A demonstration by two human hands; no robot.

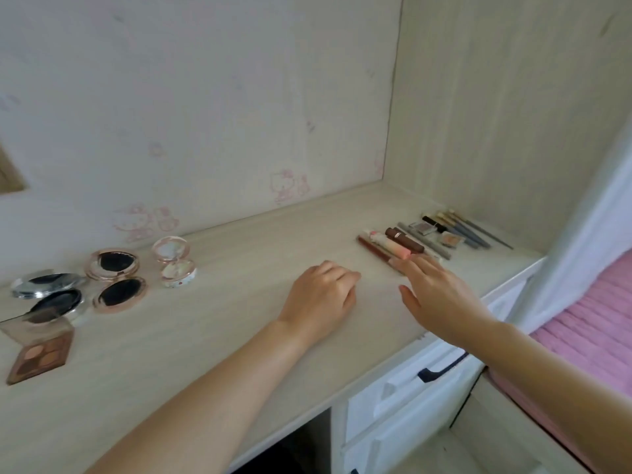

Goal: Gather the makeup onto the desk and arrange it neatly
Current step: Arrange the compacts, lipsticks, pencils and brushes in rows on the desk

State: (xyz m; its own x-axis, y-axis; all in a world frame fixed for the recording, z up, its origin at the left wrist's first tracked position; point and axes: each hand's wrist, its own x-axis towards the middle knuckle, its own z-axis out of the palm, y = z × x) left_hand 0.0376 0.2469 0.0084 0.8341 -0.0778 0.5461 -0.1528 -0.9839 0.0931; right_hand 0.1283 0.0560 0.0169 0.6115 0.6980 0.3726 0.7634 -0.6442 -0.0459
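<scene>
While both hands rest apart on the pale wooden table (212, 340), neither holds anything.
Left hand (321, 297) loosely curled; right hand (436, 295) flat, fingertips beside the pink lipstick tube (396, 249).

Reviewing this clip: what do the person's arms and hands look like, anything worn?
Both forearms are bare as far as the frame shows, with no sleeves in view. The left hand and right hand show no gloves, rings, watch or bracelets. Nails look short; any polish cannot be told.
</scene>
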